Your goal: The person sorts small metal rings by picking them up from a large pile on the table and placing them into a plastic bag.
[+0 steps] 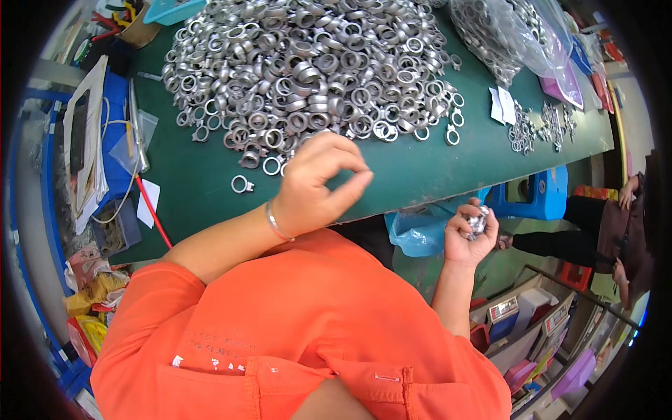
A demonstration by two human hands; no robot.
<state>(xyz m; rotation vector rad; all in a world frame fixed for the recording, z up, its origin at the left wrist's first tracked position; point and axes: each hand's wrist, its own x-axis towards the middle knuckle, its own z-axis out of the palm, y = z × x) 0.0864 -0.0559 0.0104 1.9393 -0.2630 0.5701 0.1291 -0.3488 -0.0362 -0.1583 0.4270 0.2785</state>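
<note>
A large heap of silver metal rings with small lugs (308,70) covers the middle of the green table (413,164). At its near edge, my left hand (318,175) is over the table, fingers bent and thumb and forefinger tips together. Nothing shows at those tips, and the curled fingers hide whatever might be inside. A single metal ring (242,184) lies apart, left of that hand. Off the table's near edge on the right, my right hand (470,241) is raised with its fingers curled around a small cluster of metal rings (477,222).
Clear plastic bags of metal parts (490,42) sit at the far right, near small ring piles (521,133) and white paper slips (502,105). A blue plastic bag (420,234) hangs below the edge beside a blue stool (549,192). Another person (623,231) is at right.
</note>
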